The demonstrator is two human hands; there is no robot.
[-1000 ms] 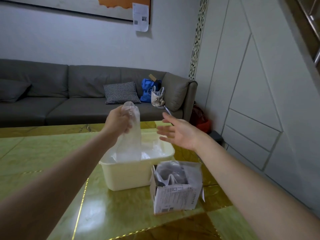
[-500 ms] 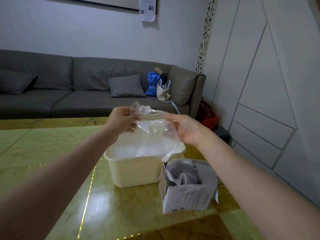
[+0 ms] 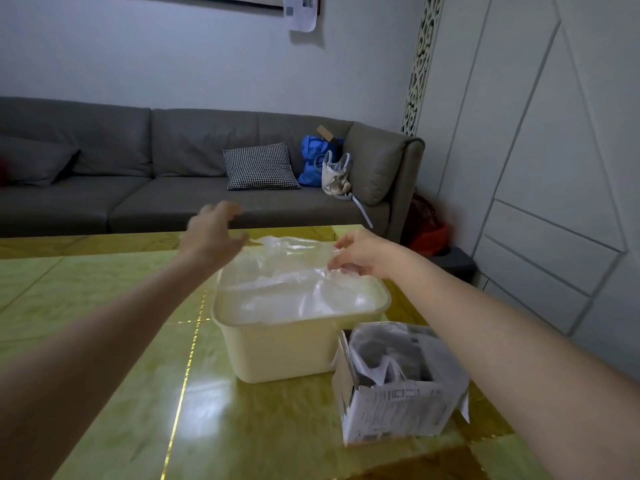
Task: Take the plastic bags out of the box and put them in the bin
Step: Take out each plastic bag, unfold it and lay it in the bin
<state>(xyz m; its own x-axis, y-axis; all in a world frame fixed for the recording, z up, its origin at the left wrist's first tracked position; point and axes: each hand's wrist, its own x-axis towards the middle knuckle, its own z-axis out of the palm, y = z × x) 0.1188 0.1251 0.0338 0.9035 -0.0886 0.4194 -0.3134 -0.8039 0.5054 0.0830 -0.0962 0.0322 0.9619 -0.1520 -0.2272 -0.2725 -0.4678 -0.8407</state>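
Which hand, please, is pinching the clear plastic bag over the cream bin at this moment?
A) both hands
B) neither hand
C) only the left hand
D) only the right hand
D: the right hand pinches the clear plastic bag's edge above the cream bin, while the left hand, blurred, is open and lifted off it.

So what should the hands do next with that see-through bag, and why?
Probably the right hand should let go. Its fingers pinch the clear plastic bag, which already sags across the top of the cream bin. The blurred left hand looks open and off it. More bags wait in the cardboard box.
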